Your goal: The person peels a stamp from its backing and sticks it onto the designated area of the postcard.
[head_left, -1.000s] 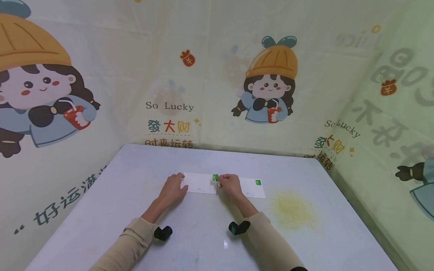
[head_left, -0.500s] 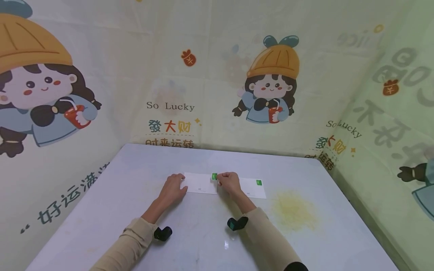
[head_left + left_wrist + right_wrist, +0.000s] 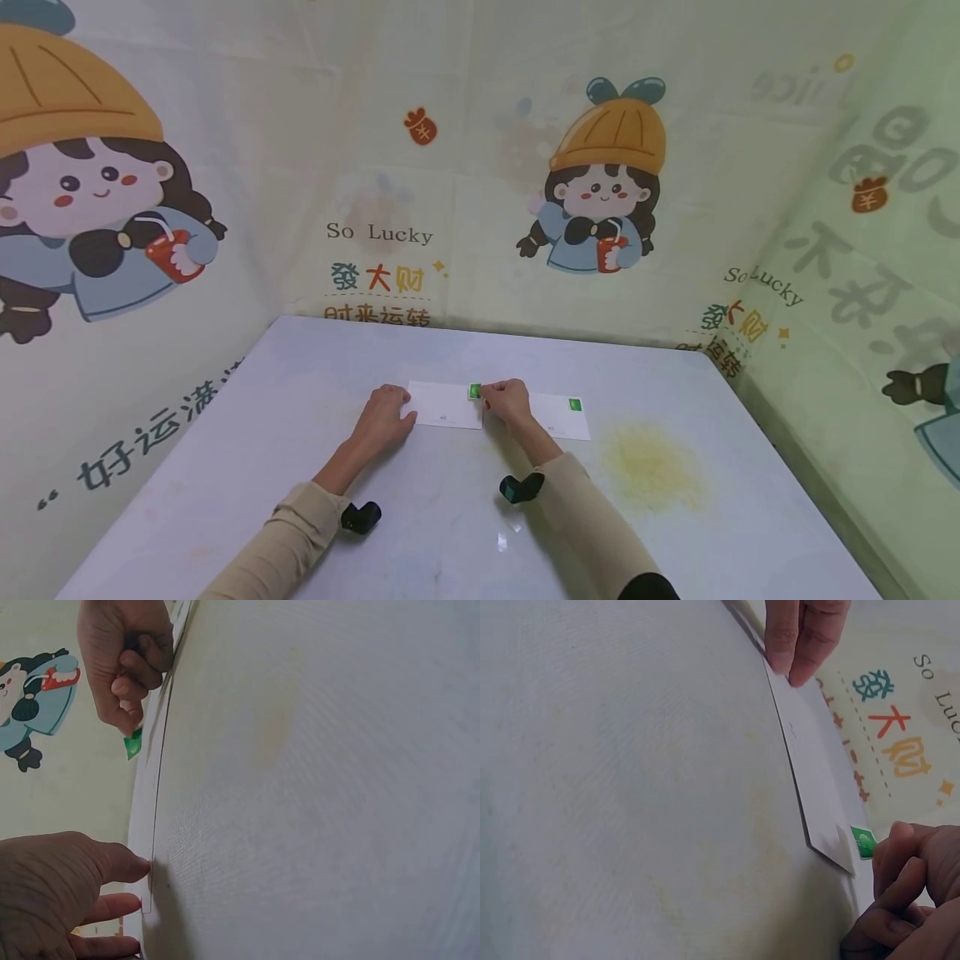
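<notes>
A white envelope (image 3: 446, 410) with small print low on its face lies flat on the table. My left hand (image 3: 382, 417) rests at its left end; in the right wrist view two fingertips (image 3: 780, 660) press on that end. With thumb and fingertips, my right hand (image 3: 508, 402) pinches a green stamp (image 3: 475, 391) by its right edge. From the right wrist view the stamp (image 3: 863, 842) stands tilted, close over the envelope's upper right corner. A second white envelope (image 3: 561, 423), bearing a green stamp (image 3: 575, 404) in its upper right corner, lies partly behind my right hand.
The white table (image 3: 420, 517) has a yellow stain (image 3: 651, 467) right of the envelopes. A printed cloth backdrop (image 3: 480, 183) with cartoon figures hangs behind it and along the sides. Black wrist cameras (image 3: 362, 517) sit on both sleeves.
The right forearm and sleeve have shifted slightly up and left, while the pinched stamp stays over the envelope's corner. The left hand holds its place; the whole view drifts a little.
</notes>
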### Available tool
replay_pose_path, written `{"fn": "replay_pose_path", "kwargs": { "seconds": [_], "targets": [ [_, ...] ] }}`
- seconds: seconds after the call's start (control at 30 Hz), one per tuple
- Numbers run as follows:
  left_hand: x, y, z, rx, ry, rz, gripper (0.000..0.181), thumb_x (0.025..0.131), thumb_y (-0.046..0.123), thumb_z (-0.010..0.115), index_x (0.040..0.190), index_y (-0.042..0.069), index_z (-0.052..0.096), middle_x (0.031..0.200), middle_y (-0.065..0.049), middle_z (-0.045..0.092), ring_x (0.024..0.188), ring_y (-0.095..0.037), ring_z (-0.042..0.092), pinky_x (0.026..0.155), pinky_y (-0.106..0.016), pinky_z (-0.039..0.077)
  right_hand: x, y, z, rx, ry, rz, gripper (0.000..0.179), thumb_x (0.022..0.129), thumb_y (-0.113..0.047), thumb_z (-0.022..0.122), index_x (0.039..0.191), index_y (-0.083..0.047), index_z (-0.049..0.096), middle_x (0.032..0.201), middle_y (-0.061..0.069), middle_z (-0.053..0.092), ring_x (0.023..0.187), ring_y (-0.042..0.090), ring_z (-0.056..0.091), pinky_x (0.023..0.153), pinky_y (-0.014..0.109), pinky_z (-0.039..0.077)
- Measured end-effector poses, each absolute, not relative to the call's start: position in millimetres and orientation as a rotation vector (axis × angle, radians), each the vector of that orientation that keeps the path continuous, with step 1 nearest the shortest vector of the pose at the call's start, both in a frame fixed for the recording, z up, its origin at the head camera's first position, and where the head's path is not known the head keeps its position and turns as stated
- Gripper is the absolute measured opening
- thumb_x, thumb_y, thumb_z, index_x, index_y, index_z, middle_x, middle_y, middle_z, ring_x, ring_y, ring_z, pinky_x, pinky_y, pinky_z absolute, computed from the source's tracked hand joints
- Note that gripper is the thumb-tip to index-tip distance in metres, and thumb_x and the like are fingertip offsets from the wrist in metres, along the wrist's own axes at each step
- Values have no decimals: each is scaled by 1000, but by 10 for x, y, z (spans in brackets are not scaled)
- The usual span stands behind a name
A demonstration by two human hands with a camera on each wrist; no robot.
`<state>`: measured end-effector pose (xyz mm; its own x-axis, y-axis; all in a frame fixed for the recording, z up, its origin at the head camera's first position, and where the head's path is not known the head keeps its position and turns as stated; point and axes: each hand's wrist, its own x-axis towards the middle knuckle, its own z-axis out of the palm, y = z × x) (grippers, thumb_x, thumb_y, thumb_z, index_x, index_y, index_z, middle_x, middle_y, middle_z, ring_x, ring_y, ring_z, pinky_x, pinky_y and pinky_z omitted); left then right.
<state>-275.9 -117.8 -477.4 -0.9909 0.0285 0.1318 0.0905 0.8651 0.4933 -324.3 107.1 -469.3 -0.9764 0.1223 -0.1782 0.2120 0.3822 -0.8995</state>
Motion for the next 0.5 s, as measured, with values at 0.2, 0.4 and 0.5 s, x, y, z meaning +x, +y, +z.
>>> {"fn": "replay_pose_path", "kwargs": {
  "seconds": [0.2,0.4,0.5],
  "targets": [
    [-2774,-1166,-4769,-97,-2913,-780,34,92,13,74,118,-8,67,121,-25,64,112,-37,58,100,-50,50,-3255,1054,-4691,337,2572,-1636,20,95,-20,70,87,-2,74,67,5,64,71,19,55,57,26,38],
    [-2773,-1155,-4768,-80,-2915,-789,35,92,14,74,119,-7,67,124,-25,63,116,-38,57,103,-50,49,-3268,1033,-4708,343,2624,-1587,21,95,-22,71,90,-1,75,70,6,64,74,19,58,57,25,39],
    [-2770,-1151,-4770,-72,-2918,-796,35,93,14,74,119,-7,66,125,-25,63,116,-38,57,103,-50,49,-3273,1023,-4707,351,2644,-1566,22,94,-22,71,90,-1,75,70,7,65,75,20,58,58,26,39]
  ]
}}
